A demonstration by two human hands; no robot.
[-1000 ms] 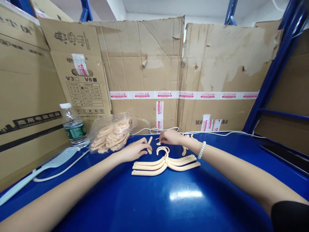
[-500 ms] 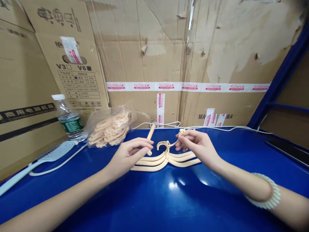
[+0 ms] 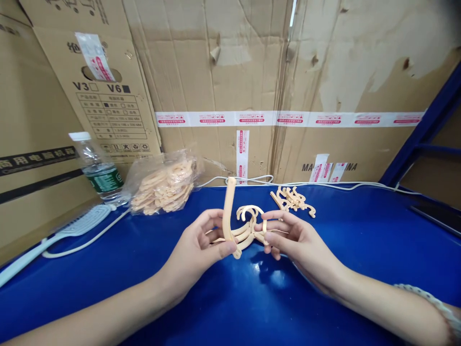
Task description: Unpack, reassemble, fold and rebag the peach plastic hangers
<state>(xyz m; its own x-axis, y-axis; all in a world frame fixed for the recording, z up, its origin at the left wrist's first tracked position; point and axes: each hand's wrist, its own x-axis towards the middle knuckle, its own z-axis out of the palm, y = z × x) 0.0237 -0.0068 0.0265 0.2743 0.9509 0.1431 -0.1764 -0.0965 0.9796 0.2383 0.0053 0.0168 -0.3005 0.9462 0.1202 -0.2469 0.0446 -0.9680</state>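
My left hand (image 3: 201, 247) is closed on a beige plastic hanger arm (image 3: 228, 206). The piece stands nearly upright, with its holed lower end by my thumb. In my right hand (image 3: 302, 242), thumb and fingers pinch a beige hanger hook (image 3: 265, 225), its curve pointing left. A small gap separates the two pieces. Behind them, several beige hangers (image 3: 246, 241) lie together on the blue table, partly hidden by my hands. A loose pile of hooks (image 3: 295, 199) lies beyond my right hand.
At the back left sits a clear bag of beige pieces (image 3: 162, 187), beside a water bottle (image 3: 103, 175) and a pale blue hairbrush (image 3: 84, 221). A white cable (image 3: 324, 185) runs along the cardboard wall (image 3: 201, 158). A dark flat device (image 3: 437, 221) lies far right.
My right hand has come down with the hook, away from the pile, which now shows. My left hand has moved slightly lower and nearer, turning the hanger arm more upright.
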